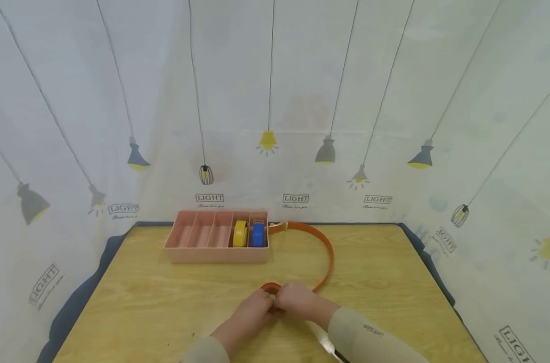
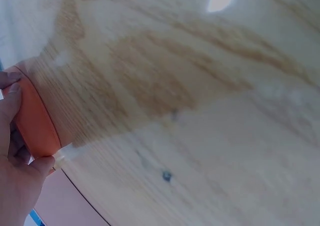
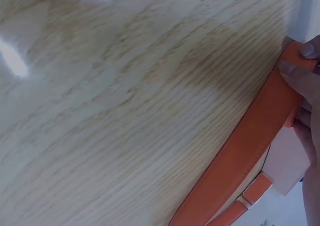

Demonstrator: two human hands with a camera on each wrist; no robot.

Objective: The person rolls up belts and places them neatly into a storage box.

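Note:
An orange belt (image 1: 330,252) stands on its edge on the table, one end wound into a coil near the front. Its free length curves right and back to a metal buckle (image 1: 281,226) beside the pink box. My left hand (image 1: 253,311) grips the left side of the coil; in the left wrist view its fingers and thumb hold the orange strap (image 2: 37,121). My right hand (image 1: 297,298) pinches the coil from the right, thumb on the strap (image 3: 250,141) in the right wrist view. The two hands meet at the coil and hide part of it.
A pink divided box (image 1: 218,255) stands at the back of the wooden table (image 1: 374,297). Its two right compartments hold a rolled yellow belt (image 1: 240,234) and a rolled blue belt (image 1: 258,234). A white lamp-printed curtain (image 1: 238,91) surrounds the table's back and sides.

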